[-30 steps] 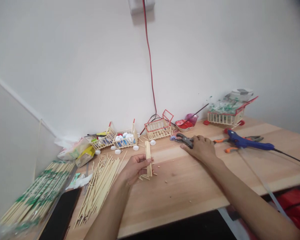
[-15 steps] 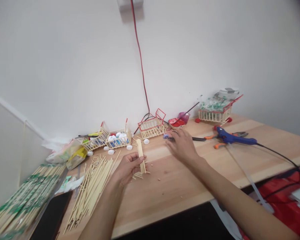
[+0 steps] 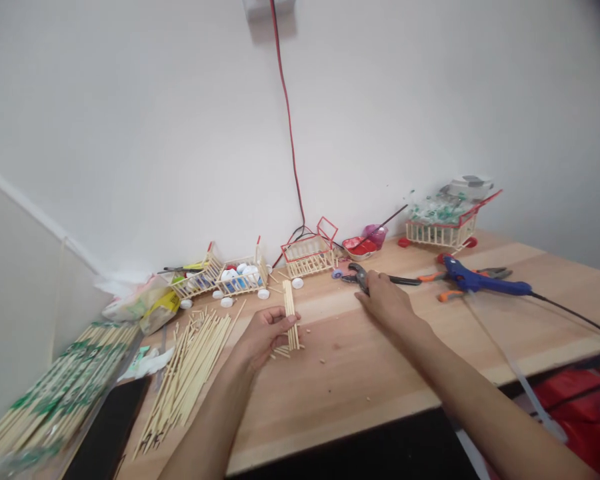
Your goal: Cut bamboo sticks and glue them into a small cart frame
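Note:
A small bundle of short wooden sticks stands upright in my left hand, pinched between thumb and fingers. Over the middle of the table, my right hand is closed around a pair of pliers, whose dark grey head points up and left out of the grip. A black handle lies just beyond my right fingers; whether it belongs to the same tool is hidden. Under my left hand lie a few short cut sticks. Long loose sticks lie in a pile to its left.
Small stick-built carts line the wall; another cart with red wheels holds plastic wrappers. A blue glue gun rests at right beside orange-handled pliers. Red paint sits at the back. Packaged sticks and a black phone lie left.
My right hand has closed around the pliers and drawn slightly back, bringing their head into sight. My left hand still holds the sticks. The view has shifted a little.

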Motion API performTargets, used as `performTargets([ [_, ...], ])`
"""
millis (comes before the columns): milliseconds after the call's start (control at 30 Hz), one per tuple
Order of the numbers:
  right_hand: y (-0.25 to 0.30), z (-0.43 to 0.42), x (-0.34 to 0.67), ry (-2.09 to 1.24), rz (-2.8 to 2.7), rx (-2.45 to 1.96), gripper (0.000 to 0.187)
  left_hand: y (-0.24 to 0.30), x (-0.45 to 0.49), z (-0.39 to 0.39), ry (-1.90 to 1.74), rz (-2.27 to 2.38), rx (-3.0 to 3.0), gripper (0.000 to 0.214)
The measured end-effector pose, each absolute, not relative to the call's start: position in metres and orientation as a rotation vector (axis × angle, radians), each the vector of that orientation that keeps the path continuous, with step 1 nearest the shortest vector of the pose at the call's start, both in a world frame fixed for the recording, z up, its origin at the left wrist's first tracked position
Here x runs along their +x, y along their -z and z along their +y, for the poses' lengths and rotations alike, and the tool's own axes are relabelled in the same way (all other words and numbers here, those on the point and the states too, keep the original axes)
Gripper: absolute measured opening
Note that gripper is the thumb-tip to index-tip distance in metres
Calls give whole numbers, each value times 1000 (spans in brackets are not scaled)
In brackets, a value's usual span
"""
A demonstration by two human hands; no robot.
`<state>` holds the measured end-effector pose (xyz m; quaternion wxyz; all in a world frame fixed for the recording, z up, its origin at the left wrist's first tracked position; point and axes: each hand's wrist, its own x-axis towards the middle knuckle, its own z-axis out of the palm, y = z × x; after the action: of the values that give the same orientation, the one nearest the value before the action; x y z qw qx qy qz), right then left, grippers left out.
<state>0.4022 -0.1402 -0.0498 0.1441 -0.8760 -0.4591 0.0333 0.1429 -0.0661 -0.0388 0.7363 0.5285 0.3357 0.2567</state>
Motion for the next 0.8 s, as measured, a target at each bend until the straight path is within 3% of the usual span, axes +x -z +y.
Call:
performTargets([
  [100,50,-139,402,118,-1348,-2433,29,39,148,-71,-531,740,1160,43],
  [200,46,-136,392,234,-1500,-2036,26,40,153,-76,-517,733,1168,42],
  [333,45,-124,365,-379,-1746,-1547,33,47,157,-78,-534,737,1195,43],
  [467,48,-106,341,-847,-1728,-1373,25,55,156,-73,-580,755,1259,42],
  [800,50,-94,325,-1016,-1564,-1298,29,55,151,-67,-604,837,1279,44],
])
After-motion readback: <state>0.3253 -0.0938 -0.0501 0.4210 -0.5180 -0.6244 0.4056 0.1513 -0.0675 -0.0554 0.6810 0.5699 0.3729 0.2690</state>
